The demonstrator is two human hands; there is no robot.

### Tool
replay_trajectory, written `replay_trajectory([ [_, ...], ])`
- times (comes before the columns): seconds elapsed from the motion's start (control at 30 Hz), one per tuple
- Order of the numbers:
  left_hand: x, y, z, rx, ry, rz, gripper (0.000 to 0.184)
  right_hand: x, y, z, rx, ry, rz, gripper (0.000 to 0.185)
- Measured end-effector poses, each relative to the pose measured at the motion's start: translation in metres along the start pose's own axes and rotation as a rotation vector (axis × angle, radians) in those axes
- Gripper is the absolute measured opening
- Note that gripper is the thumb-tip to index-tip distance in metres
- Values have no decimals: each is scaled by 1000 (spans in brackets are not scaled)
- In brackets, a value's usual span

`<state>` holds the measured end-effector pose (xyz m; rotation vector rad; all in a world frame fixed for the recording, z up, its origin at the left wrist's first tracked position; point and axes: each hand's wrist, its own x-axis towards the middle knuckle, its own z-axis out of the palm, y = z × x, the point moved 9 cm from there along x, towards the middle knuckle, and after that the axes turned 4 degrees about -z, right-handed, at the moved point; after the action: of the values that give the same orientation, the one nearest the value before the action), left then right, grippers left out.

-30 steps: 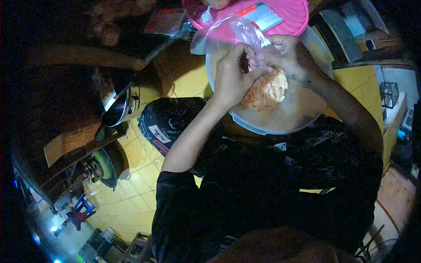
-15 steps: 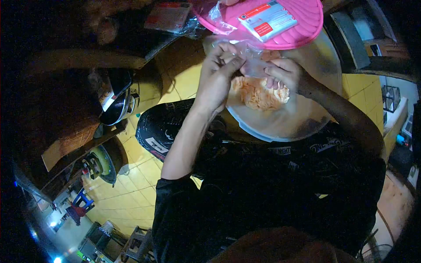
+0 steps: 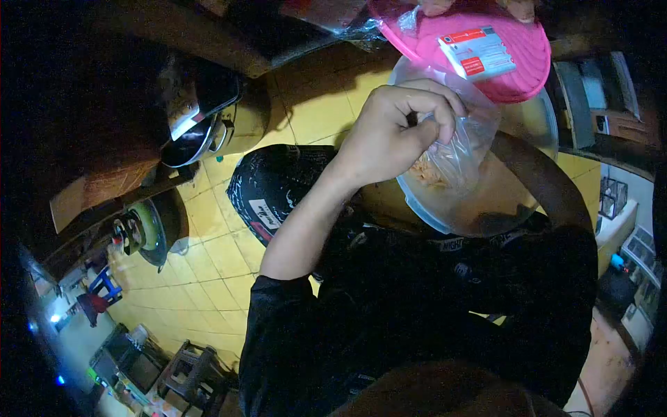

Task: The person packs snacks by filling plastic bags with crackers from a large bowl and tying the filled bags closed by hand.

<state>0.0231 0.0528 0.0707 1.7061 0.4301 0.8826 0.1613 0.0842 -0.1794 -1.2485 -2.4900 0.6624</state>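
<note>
L hand (image 3: pixel 410 132) pinches a clear plastic bag (image 3: pixel 464 156) over the tub (image 3: pixel 497 203). R hand is hidden behind it — its grip I can't tell.

Yellow tiled floor (image 3: pixel 215 299), partly shadowed

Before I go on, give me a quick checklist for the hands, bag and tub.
1. Left hand gripping the plastic bag: ok, fingers pinched on it.
2. Right hand's grip: cannot tell, hidden at the bag.
3. Bag over the tub: ok.
4. Food clearly visible: not ok, partly covered.
5. Packet resting on the pink tray: ok.
</note>
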Motion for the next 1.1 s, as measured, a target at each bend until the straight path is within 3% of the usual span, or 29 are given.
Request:
replay_trajectory([
  [0.1,-1,-9,3,-35,-8,-142,12,-7,-8,23,23,-77,29,23],
  [0.33,1,-8,-1,290,133,-135,6,-60,-62,97,150,-343,141,30],
  [0.4,-5,-26,2,120,114,-391,5,-72,-75,110,157,-391,181,32],
  [0.43,-5,-26,3,119,113,-386,5,-77,-79,112,155,-405,200,34],
  [0.5,-2,-15,-1,178,165,-168,6,-81,-81,113,149,-421,228,36],
  [0.7,1,-21,7,322,54,-52,10,-89,-72,89,82,-444,302,44],
  [0.73,0,-22,10,322,53,-41,10,-90,-80,86,107,-477,201,21],
  [0.77,-1,-25,7,346,94,-74,10,-88,-88,83,136,-511,98,13],
  [0.8,-2,-27,5,368,138,-109,10,-81,-105,53,68,-408,-26,8],
  [0.83,-2,-31,6,367,140,-106,10,-78,-110,29,65,-409,-26,8],
  [0.9,-3,-32,6,429,178,-53,12,-71,-157,-33,18,-316,-442,16],
  [0.97,-5,-37,8,429,172,-107,12,-70,-134,-76,487,-351,190,26],
  [1.03,-5,-47,10,430,166,-158,13,-67,-146,-120,665,-348,429,32],
  [1.07,-6,-41,13,492,172,-82,15,-67,-154,-133,658,-352,426,32],
  [1.1,-5,-36,16,554,178,-4,17,-66,-154,-154,735,-176,445,31],
])
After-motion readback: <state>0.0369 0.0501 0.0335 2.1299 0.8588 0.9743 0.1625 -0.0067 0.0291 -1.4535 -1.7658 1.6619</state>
